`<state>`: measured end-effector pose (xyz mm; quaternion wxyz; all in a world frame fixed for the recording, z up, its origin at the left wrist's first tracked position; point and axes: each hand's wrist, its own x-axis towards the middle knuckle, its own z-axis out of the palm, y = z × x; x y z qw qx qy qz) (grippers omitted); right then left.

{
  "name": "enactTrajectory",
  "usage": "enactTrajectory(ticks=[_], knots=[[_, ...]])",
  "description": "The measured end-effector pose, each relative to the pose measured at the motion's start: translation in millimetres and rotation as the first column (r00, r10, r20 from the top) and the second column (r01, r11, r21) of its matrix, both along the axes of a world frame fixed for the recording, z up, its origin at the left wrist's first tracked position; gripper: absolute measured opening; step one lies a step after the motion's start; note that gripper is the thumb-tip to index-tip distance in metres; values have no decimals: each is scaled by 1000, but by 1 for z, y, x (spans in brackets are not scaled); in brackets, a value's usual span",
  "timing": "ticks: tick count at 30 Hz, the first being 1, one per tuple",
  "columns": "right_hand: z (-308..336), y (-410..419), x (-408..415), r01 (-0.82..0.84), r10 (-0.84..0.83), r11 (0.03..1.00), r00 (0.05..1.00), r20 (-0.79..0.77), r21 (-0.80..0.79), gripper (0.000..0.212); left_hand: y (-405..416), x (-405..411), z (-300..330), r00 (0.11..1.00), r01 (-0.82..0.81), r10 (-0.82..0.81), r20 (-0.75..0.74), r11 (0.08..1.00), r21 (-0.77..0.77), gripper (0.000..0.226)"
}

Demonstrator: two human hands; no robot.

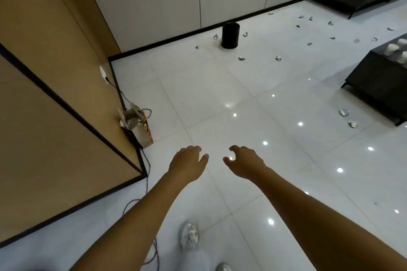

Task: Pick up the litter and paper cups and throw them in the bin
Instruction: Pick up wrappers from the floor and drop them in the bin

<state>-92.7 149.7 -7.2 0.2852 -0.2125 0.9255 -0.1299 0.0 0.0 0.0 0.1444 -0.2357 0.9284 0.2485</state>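
Reaching forward over the white tiled floor [220, 94], the left hand [187, 164] and right hand [245, 161] hang side by side with loosely curled fingers, grasping nothing. Beyond them, off to the right, two crumpled scraps [348, 117] lie beside the dark coffee table [374, 81], which carries paper cups [395, 49]. Far ahead, the black bin [230, 35] stands by the wall, with more litter [242, 58] scattered around it, well apart from both hands.

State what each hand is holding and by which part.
Nothing is held. The left hand and right hand hang with loosely curled fingers above the floor.
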Motion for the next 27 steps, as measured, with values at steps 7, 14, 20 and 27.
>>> enactTrajectory(ticks=[7, 14, 20, 27], knots=[[-19, -59, -47, 32, -33, 999, 999, 28, 17, 55, -59, -54, -20, 999, 33, -34, 18, 999, 8, 50], [-22, -143, -104, 88, -88, 996, 992, 92, 8, 55, -144, -119, -24, 996, 47, -49, 76, 999, 20, 49], [-20, -196, -157, 112, -110, 994, 989, 101, -14, 54, -201, -178, -21, 994, 75, -76, 83, 997, 7, 49], [-28, -235, -251, 129, -128, 992, 986, 110, -1, 54, -243, -272, -26, 995, 73, -74, 67, 997, 24, 49]])
